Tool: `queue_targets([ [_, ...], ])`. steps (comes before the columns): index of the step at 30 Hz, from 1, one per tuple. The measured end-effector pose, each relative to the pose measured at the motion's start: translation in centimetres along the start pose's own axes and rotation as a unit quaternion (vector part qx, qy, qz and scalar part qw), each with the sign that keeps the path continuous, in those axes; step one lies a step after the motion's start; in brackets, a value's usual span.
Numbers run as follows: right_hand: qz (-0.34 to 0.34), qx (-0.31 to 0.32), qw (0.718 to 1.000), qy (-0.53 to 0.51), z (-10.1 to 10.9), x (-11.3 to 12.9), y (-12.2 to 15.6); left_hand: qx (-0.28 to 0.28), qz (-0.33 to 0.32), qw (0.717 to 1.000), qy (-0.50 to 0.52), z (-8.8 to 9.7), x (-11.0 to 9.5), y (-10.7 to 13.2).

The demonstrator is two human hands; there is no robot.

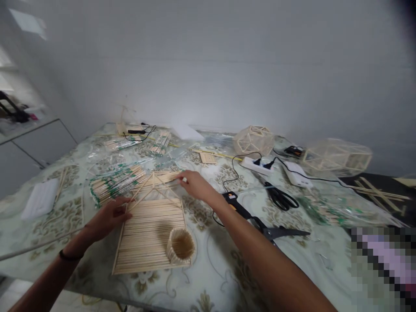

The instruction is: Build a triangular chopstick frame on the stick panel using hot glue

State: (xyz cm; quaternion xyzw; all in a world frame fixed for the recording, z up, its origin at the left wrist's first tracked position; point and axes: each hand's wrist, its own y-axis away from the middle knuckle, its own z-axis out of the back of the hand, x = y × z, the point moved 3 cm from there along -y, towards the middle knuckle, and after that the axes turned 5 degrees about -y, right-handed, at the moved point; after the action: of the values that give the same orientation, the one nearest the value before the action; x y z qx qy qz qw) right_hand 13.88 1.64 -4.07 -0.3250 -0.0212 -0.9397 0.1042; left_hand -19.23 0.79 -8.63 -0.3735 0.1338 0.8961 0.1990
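Left grip (112, 216): clamped on the near-left end of a slanted stick frame (154, 181), beside the far-left corner of the stick panel (143, 242). Right grip (195, 185): fingertips close together by the frame's right side; cannot tell whether they pinch a stick. Frame is between both grips; panel flat on the desk (214, 268), nearer the person. Round stick cup (181, 247): on the panel, nearer than the right grip. Bagged sticks (117, 184): beyond the left grip.

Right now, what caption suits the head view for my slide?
Left hand and right hand at a stick panel, a round stick cup on its corner.
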Motion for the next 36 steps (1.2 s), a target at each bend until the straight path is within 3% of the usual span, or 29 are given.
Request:
queue_targets([
  [6,-0.021,0.018,0.997,0.078,-2.9,0.6,-7.9,-0.036,-0.088,0.991,-0.098,-0.6,-1.3,-0.3],
  [11,-0.021,0.065,0.992,0.107,-4.3,0.0,-10.3,-0.017,-0.119,0.988,-0.099,0.7,-2.9,-0.8],
  [13,-0.015,0.078,0.991,0.108,-4.2,-0.3,-10.4,-0.044,-0.125,0.988,-0.081,1.9,-4.2,-1.4],
  [19,0.001,0.036,0.992,0.122,-2.1,-0.4,-9.2,-0.155,-0.168,0.972,-0.058,5.2,-9.1,-4.4],
  [24,0.013,-0.024,0.99,0.138,-0.3,0.6,-8.0,-0.196,-0.209,0.954,-0.091,6.7,-12.7,-7.1],
  [29,0.037,-0.086,0.984,0.151,2.5,1.8,-5.3,-0.204,-0.243,0.94,-0.126,6.4,-14.2,-8.8],
  [33,0.082,-0.135,0.978,0.135,4.9,2.9,-1.3,-0.144,-0.269,0.946,-0.106,5.2,-15.4,-8.8],
  [36,0.123,-0.198,0.97,0.065,6.4,3.7,1.6,-0.181,-0.299,0.929,-0.123,5.3,-16.6,-7.9],
])
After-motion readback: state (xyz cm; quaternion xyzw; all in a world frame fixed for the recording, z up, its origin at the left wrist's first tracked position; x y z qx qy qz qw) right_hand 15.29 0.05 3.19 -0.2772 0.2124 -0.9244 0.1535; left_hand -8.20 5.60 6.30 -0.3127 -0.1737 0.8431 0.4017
